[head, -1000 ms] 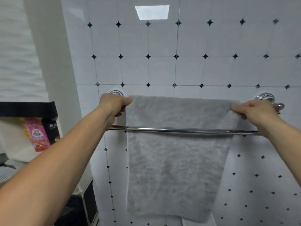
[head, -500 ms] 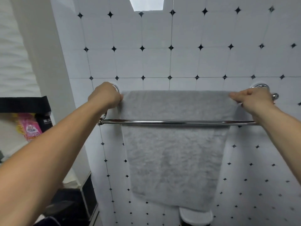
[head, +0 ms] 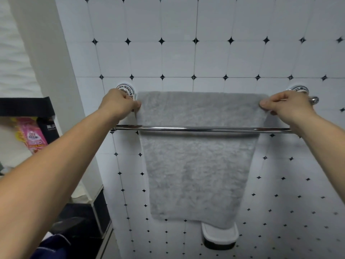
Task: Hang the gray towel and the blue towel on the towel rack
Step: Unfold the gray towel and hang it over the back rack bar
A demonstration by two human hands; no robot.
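Observation:
The gray towel (head: 196, 165) hangs flat over the back bar of the chrome towel rack (head: 196, 129), behind the front bar, which is bare. My left hand (head: 119, 103) pinches the towel's top left corner. My right hand (head: 285, 105) pinches the top right corner next to the right wall mount (head: 298, 89). At the bottom left corner of the view lies dark blue cloth (head: 54, 245), possibly the blue towel; only a small part shows.
White wall tiles with black diamonds lie behind the rack. A white and black box (head: 220, 236) is fixed to the wall below the towel. At left stand a white pillar and a shelf with a pink packet (head: 33, 137).
The view has tilted down, so the rack and towel sit higher in frame. Both hands stay on the towel's top corners; the towel hangs a little straighter.

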